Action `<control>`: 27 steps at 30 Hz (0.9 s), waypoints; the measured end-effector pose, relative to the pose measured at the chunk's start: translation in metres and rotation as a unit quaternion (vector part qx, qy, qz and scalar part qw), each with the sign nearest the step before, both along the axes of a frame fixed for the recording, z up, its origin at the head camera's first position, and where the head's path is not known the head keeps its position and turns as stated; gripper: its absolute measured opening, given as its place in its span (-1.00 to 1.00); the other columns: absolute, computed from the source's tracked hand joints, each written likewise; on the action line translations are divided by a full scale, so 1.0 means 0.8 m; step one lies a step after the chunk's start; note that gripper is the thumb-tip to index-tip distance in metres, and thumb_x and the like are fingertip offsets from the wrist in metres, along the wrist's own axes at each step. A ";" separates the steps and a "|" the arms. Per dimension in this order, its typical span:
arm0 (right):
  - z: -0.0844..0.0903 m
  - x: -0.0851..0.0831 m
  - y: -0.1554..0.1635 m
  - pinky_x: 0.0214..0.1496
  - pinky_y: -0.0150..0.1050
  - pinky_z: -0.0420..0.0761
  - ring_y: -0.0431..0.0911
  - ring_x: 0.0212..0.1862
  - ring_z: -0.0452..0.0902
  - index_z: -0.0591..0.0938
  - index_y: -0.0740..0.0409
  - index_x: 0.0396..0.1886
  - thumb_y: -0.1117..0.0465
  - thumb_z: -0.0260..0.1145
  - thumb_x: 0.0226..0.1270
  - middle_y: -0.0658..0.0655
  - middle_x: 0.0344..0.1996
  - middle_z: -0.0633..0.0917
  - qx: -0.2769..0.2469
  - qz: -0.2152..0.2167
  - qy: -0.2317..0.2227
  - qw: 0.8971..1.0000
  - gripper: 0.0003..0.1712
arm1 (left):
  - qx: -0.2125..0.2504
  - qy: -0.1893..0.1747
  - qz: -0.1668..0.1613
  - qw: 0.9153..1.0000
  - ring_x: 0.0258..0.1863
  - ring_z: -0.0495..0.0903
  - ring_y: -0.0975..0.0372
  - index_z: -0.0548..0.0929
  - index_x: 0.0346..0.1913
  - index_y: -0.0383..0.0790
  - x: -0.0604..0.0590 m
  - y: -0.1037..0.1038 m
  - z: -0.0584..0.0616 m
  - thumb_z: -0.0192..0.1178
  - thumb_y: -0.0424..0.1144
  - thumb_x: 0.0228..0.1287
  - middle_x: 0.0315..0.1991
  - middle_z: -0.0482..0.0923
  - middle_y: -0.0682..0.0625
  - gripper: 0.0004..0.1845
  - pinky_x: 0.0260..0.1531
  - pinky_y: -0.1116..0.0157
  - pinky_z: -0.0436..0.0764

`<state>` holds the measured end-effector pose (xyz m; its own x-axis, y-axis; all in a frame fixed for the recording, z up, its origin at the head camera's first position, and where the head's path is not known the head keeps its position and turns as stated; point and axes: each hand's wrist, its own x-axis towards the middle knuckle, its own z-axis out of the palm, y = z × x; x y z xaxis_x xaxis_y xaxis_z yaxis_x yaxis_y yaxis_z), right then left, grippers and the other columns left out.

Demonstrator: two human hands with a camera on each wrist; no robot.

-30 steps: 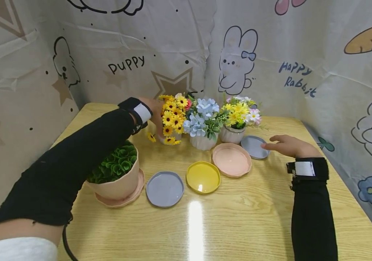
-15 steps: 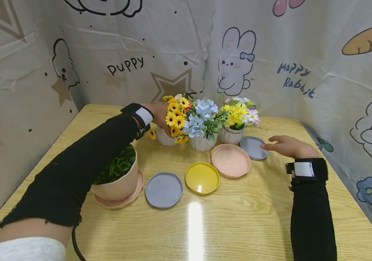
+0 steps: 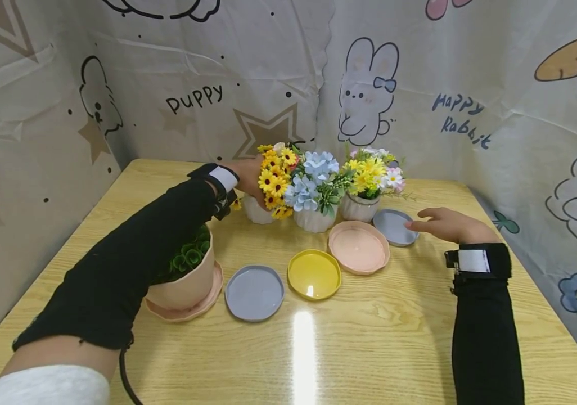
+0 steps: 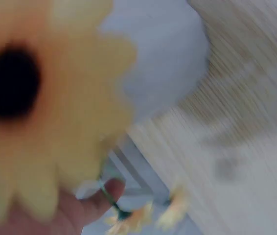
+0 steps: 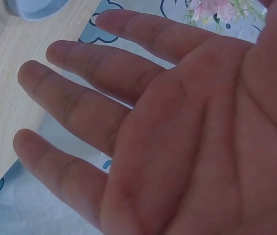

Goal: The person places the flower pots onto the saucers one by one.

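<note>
My left hand (image 3: 249,173) reaches in at the left side of the yellow daisies (image 3: 275,181) growing from a white pot (image 3: 258,211). Most of its fingers are hidden by the blooms, so I cannot tell whether it grips the pot. In the left wrist view a large blurred daisy (image 4: 80,98) covers much of the hand, and a thin green stem (image 4: 108,194) crosses a fingertip (image 4: 113,188). The right hand (image 3: 445,225), its fingers spread and palm bare in its wrist view, hovers beside a small blue-grey saucer (image 3: 395,228) at the right.
Blue hydrangeas in a white pot (image 3: 315,220) and mixed flowers in another pot (image 3: 360,209) stand close by. Pink (image 3: 359,247), yellow (image 3: 314,274) and grey (image 3: 255,293) saucers lie in front. A pink pot of green foliage (image 3: 182,289) sits beneath the left forearm.
My left hand has shifted right, and the yellow daisies have moved right with it, uncovering more of their white pot. The right hand holds its place.
</note>
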<state>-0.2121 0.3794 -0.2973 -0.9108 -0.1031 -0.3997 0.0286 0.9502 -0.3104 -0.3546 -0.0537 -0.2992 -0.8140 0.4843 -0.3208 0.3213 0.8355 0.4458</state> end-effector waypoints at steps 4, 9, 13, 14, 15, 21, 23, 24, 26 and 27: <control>0.000 0.000 -0.001 0.48 0.50 0.26 0.57 0.55 0.05 0.17 0.52 0.62 -0.34 0.09 0.62 0.66 0.56 0.14 -0.001 -0.008 -0.009 1.000 0.08 | 0.003 0.020 0.009 1.000 0.54 0.29 -0.06 0.00 0.62 -0.33 0.000 0.004 -0.001 0.77 -0.15 -0.07 0.52 0.23 -0.27 0.34 0.57 0.01 0.29; 0.000 -0.001 -0.002 0.48 0.50 0.27 0.57 0.55 0.06 0.16 0.51 0.63 -0.36 0.08 0.61 0.66 0.57 0.12 0.001 -0.013 -0.016 1.000 0.10 | -0.009 0.047 0.015 0.999 0.53 0.31 -0.07 0.01 0.61 -0.37 -0.002 0.009 -0.006 0.79 -0.16 -0.12 0.51 0.26 -0.28 0.36 0.58 0.00 0.28; -0.002 -0.001 -0.001 0.48 0.50 0.26 0.57 0.55 0.05 0.17 0.52 0.62 -0.35 0.09 0.62 0.66 0.56 0.13 0.001 -0.009 -0.012 1.000 0.08 | -0.023 0.069 0.019 0.997 0.51 0.35 -0.08 0.05 0.60 -0.38 -0.004 0.009 -0.012 0.78 -0.18 -0.11 0.49 0.31 -0.28 0.33 0.54 0.00 0.35; -0.002 -0.001 -0.001 0.48 0.50 0.26 0.58 0.55 0.05 0.18 0.52 0.62 -0.35 0.09 0.62 0.66 0.56 0.13 0.001 -0.008 -0.010 1.000 0.08 | -0.023 0.074 0.018 0.997 0.50 0.37 -0.08 0.07 0.59 -0.38 -0.004 0.009 -0.014 0.77 -0.18 -0.12 0.48 0.33 -0.28 0.31 0.52 -0.01 0.38; -0.003 -0.002 -0.001 0.48 0.50 0.26 0.57 0.55 0.05 0.18 0.52 0.62 -0.35 0.09 0.62 0.66 0.56 0.13 0.002 -0.008 -0.010 1.000 0.08 | -0.020 0.077 0.019 0.997 0.48 0.40 -0.08 0.11 0.58 -0.37 -0.004 0.009 -0.015 0.77 -0.19 -0.13 0.46 0.36 -0.27 0.29 0.50 -0.01 0.41; -0.005 -0.003 -0.001 0.48 0.51 0.24 0.58 0.55 0.05 0.22 0.50 0.62 -0.36 0.10 0.61 0.66 0.56 0.15 0.009 -0.003 -0.003 1.000 0.07 | 0.000 0.075 0.044 0.996 0.41 0.48 -0.05 0.19 0.54 -0.31 0.000 0.005 -0.014 0.80 -0.16 -0.18 0.41 0.46 -0.23 0.26 0.42 -0.01 0.50; -0.005 -0.003 -0.001 0.48 0.51 0.25 0.58 0.55 0.05 0.21 0.51 0.61 -0.35 0.10 0.62 0.66 0.55 0.15 0.010 -0.001 -0.001 1.000 0.07 | 0.005 0.075 0.046 0.996 0.42 0.48 -0.06 0.14 0.56 -0.33 0.000 0.003 -0.010 0.80 -0.15 -0.19 0.43 0.44 -0.26 0.30 0.42 -0.01 0.51; -0.005 -0.003 0.000 0.48 0.50 0.26 0.58 0.55 0.06 0.21 0.52 0.61 -0.34 0.10 0.62 0.66 0.55 0.16 0.009 0.000 -0.001 1.000 0.06 | 0.007 0.077 0.048 0.996 0.42 0.48 -0.06 0.12 0.57 -0.34 0.000 0.002 -0.007 0.79 -0.15 -0.21 0.43 0.43 -0.27 0.32 0.42 -0.01 0.51; -0.005 -0.003 0.001 0.47 0.49 0.27 0.58 0.54 0.07 0.20 0.53 0.61 -0.32 0.10 0.63 0.66 0.54 0.16 0.008 0.001 0.000 1.000 0.06 | 0.013 0.081 0.051 0.995 0.41 0.47 -0.06 0.10 0.57 -0.35 0.000 -0.001 -0.001 0.79 -0.14 -0.23 0.43 0.42 -0.28 0.34 0.42 -0.01 0.50; -0.005 -0.003 0.001 0.47 0.49 0.29 0.58 0.54 0.08 0.20 0.54 0.61 -0.31 0.10 0.64 0.66 0.54 0.17 0.008 0.001 0.001 1.000 0.05 | 0.018 0.080 0.048 0.996 0.42 0.47 -0.06 0.10 0.56 -0.35 0.000 -0.002 0.002 0.79 -0.15 -0.23 0.43 0.41 -0.28 0.33 0.43 -0.01 0.50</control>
